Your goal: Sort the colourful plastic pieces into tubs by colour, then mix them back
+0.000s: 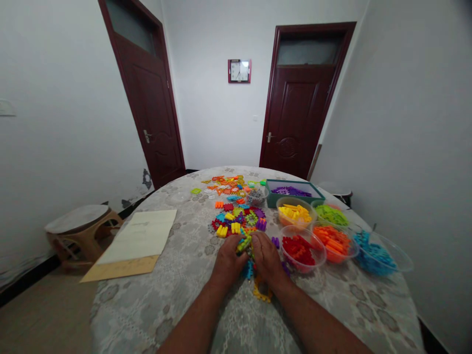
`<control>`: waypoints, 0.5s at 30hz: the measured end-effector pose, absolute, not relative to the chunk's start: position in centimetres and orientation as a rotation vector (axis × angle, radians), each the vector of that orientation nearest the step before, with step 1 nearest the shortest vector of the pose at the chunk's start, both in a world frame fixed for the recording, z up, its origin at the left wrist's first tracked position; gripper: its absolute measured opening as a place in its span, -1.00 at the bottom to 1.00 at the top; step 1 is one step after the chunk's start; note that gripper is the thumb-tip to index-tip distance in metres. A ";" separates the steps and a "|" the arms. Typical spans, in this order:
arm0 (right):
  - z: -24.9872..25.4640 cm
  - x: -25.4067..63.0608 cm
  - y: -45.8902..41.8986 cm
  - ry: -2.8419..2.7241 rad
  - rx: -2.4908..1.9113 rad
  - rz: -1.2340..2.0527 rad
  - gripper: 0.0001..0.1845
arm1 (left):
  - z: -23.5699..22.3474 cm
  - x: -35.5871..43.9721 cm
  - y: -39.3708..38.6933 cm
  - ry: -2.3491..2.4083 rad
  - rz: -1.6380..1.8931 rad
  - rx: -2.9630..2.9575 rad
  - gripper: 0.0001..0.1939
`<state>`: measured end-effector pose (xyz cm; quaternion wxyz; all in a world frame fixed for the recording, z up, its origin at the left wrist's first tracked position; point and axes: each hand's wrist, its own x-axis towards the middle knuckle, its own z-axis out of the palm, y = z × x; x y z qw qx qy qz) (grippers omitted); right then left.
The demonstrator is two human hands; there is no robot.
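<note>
Here, below the frame's centre, our curled left hand [226, 259] and right hand [268, 259] grip a yellow-green piece [244, 243] lying between their fingertips.

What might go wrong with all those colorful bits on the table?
The right hand is close beside the clear bowl of red pieces, so a bump might spill some.
The clear bowl of blue pieces sits near the edge of the table; a nudge outward could tip it off.
Small plastic pieces lie loose around both hands, so a sleeveless forearm might sweep some aside.
</note>
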<state>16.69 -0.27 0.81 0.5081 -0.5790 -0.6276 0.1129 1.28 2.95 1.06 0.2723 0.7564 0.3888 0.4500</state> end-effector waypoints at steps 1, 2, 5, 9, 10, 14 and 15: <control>0.9 16.7 -0.2 -1.506 -1.389 0.271 -0.57 | 1.2 1.4 2.9 1.069 1.227 1.968 -0.59; 0.9 16.8 -0.2 -1.500 -1.385 0.268 -0.57 | 1.5 1.4 2.9 1.082 1.237 1.891 -0.59; 1.1 16.8 -0.2 -1.494 -1.369 0.254 -0.59 | 2.5 1.6 2.5 1.074 1.253 1.615 -0.64; 1.3 16.8 -0.3 -1.501 -1.331 0.241 -0.59 | 4.3 1.8 1.7 1.058 1.260 1.278 -0.64; 1.4 16.8 -0.5 -1.497 -1.322 0.238 -0.59 | 4.7 1.9 1.5 1.054 1.242 1.196 -0.61; 2.1 16.5 -1.2 -1.480 -1.284 0.247 -0.59 | 6.1 2.2 0.8 0.930 1.126 0.889 -0.55; 2.3 16.5 -1.4 -1.476 -1.279 0.254 -0.59 | 6.2 2.3 0.7 0.886 1.105 0.839 -0.54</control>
